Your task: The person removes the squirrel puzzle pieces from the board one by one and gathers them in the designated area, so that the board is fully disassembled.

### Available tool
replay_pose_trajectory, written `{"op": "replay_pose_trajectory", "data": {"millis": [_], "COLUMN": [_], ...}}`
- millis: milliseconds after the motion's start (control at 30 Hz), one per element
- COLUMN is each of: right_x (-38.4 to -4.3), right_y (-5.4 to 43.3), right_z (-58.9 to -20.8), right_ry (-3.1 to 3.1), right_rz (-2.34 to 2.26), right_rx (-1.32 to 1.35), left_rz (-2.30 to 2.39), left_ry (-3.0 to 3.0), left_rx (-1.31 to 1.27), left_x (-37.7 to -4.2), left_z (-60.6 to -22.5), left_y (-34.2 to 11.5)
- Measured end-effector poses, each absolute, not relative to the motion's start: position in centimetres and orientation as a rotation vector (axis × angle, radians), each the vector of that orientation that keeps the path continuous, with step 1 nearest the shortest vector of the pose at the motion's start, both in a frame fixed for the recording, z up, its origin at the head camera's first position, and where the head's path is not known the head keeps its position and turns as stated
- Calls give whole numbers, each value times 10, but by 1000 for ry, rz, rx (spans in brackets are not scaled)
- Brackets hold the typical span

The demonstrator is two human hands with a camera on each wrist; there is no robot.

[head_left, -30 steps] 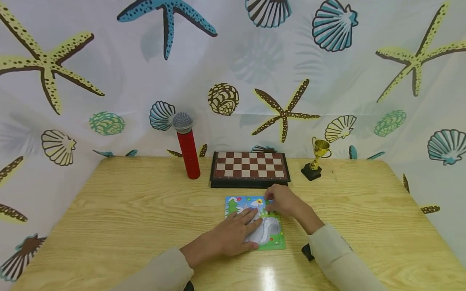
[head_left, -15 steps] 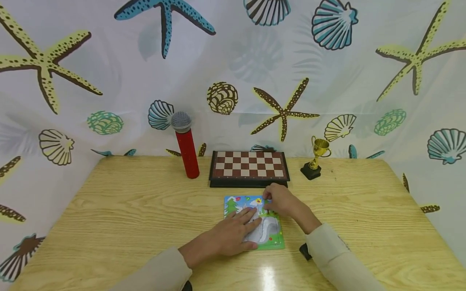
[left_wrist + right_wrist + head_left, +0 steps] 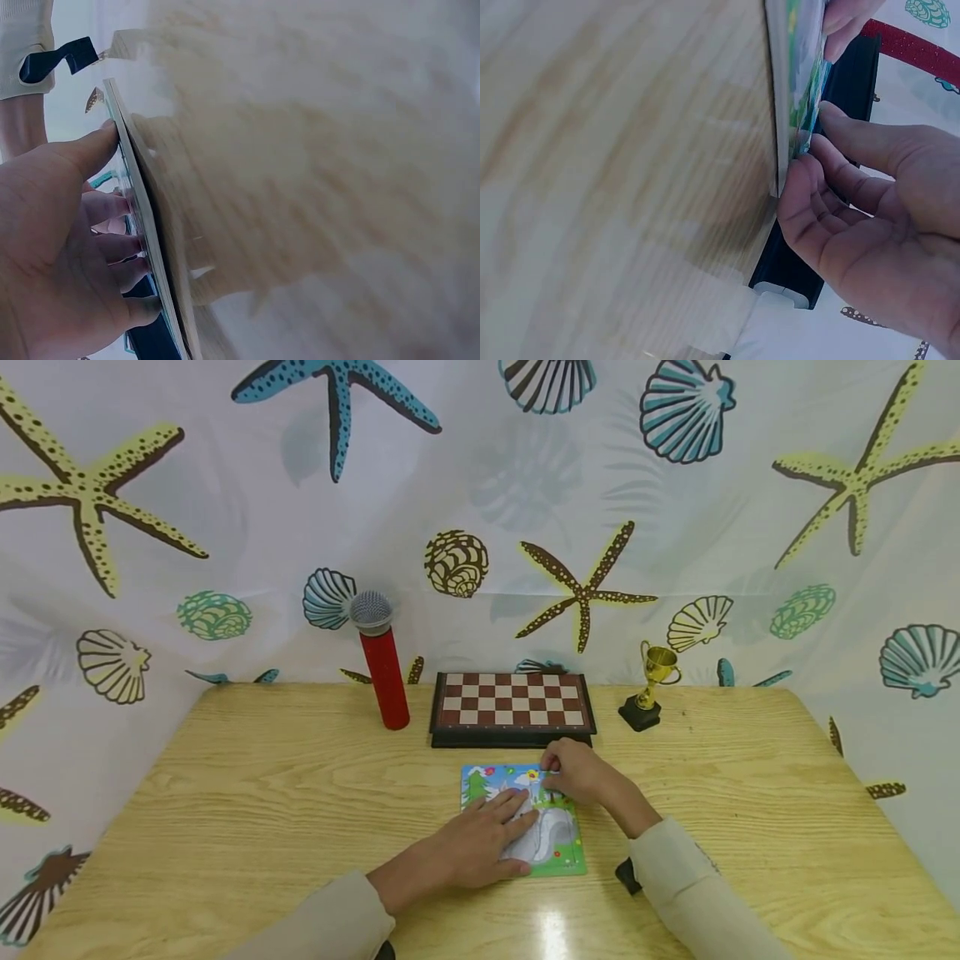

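A flat, square jigsaw puzzle (image 3: 562,835), with a grey animal, trees and sky on it, lies near the middle of the table. My left hand (image 3: 487,839) rests on its left half, fingers spread and nearly straight, hiding part of the picture. In the left wrist view its thumb and fingertips press on the puzzle's face, above the pale board edge (image 3: 154,232). My right hand (image 3: 581,774) is at the upper right corner. The right wrist view has its thumb and curled fingers (image 3: 802,180) pinching a puzzle piece (image 3: 805,139) there; the piece is mostly hidden.
Behind the puzzle stands a folded chessboard case (image 3: 513,706). A red microphone (image 3: 386,681) stands upright back left, and a small gold trophy cup (image 3: 651,685) back right. A shell-patterned cloth (image 3: 480,485) hangs behind the wooden table (image 3: 285,793).
Both hands keep their places on the puzzle, with barely visible finger movement at the right hand. The whole view shifts slightly.
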State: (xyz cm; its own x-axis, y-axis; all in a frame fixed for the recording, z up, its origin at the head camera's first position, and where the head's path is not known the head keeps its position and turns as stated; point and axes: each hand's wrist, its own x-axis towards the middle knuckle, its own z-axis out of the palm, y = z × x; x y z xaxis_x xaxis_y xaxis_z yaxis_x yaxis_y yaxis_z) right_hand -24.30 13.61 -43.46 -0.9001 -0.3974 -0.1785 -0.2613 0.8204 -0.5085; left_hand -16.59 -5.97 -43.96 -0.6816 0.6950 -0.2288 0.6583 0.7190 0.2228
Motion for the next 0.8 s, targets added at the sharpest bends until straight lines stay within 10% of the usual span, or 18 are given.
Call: {"op": "replay_pose_trajectory", "data": {"millis": [800], "right_x": [-242], "right_y": [152], "right_z": [-427], "right_ry": [2727], "right_rz": [-919], "right_rx": [-616], "left_rz": [183], "left_ry": [2637], "left_rx": [1043], "left_x": [-167], "left_z": [-441], "left_y": [-60]}}
